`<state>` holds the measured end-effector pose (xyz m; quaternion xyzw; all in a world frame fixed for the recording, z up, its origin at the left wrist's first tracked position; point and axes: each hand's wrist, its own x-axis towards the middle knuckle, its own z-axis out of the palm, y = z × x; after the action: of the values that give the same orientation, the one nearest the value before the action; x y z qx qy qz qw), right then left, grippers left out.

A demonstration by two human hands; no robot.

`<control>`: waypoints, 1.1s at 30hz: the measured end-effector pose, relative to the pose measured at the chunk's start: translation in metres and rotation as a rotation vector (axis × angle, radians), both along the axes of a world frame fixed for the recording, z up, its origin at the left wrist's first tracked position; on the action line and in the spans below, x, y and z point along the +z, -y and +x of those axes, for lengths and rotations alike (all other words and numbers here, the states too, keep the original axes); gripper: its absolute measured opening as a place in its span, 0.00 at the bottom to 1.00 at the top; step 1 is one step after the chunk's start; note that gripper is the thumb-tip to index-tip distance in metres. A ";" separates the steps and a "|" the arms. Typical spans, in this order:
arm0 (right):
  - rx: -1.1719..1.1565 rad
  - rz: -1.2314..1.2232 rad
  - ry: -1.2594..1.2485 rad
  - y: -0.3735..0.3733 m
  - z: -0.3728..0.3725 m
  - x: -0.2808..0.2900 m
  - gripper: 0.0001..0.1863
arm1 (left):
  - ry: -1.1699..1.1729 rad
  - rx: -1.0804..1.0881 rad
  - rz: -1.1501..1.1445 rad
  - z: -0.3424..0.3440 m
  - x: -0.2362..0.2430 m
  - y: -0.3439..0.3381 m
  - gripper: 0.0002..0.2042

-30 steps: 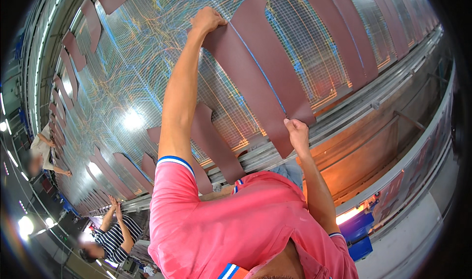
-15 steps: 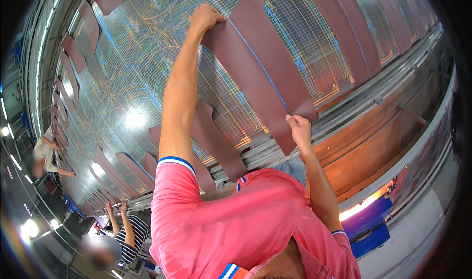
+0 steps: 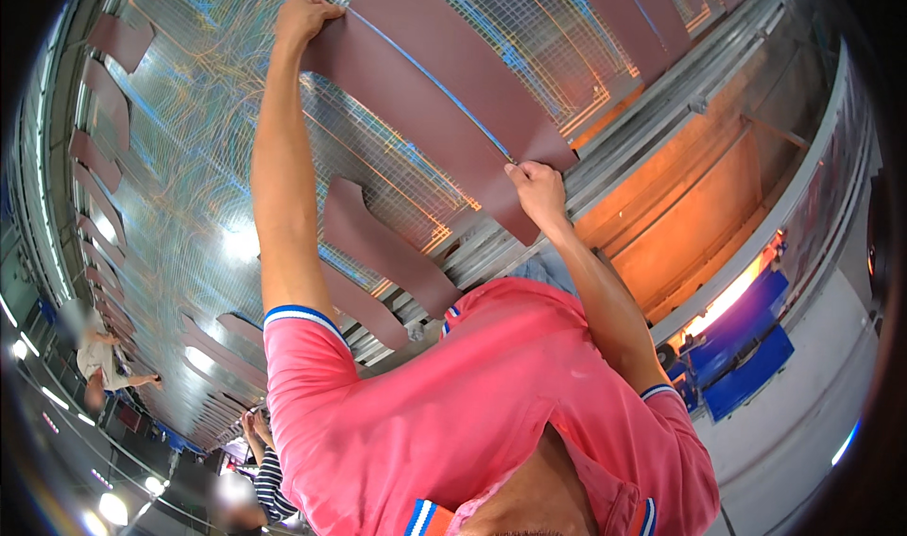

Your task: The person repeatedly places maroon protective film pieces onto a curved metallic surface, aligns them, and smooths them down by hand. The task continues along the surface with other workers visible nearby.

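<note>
Place: a factory workshop
Table (image 3: 179, 243): long, metallic, crowded with coloured outline markings (image 3: 227, 73)
Brown panels (image 3: 378, 240): cut shapes laid in repeated rows
Co-workers (image 3: 94, 357): two, along the same table
Strip lights (image 3: 55, 397): probably overhead, though that edge is dark and warped

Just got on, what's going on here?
The person's left hand touches the far end of a maroon panel on a lined table; the right hand is toward its near end. A second panel lies alongside, across a blue line. Further left, a co-worker in stripes is partly visible.
</note>
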<state>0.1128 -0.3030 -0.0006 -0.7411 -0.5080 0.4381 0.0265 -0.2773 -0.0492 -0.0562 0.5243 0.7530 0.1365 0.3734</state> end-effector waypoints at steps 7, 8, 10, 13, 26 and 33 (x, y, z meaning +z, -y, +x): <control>-0.042 -0.028 -0.013 -0.001 0.000 -0.005 0.21 | 0.026 0.037 -0.005 0.004 0.006 0.003 0.10; -0.031 -0.021 -0.008 0.000 0.001 -0.007 0.21 | 0.043 0.043 -0.007 0.003 0.004 0.003 0.10; -0.023 -0.015 -0.004 0.001 0.001 -0.007 0.21 | 0.062 0.051 -0.021 -0.001 0.000 0.002 0.10; -0.032 -0.014 -0.007 -0.002 -0.001 -0.004 0.22 | 0.076 0.055 -0.047 -0.002 -0.001 0.000 0.11; -0.014 0.028 -0.017 -0.002 0.000 -0.009 0.22 | 0.060 0.057 -0.036 -0.003 -0.003 0.000 0.10; -0.010 0.023 0.010 -0.002 -0.001 -0.007 0.21 | 0.059 0.056 0.024 0.000 0.003 0.004 0.11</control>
<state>0.1115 -0.3008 -0.0072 -0.7455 -0.5093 0.4286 0.0346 -0.2775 -0.0530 -0.0533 0.5031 0.7544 0.1712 0.3853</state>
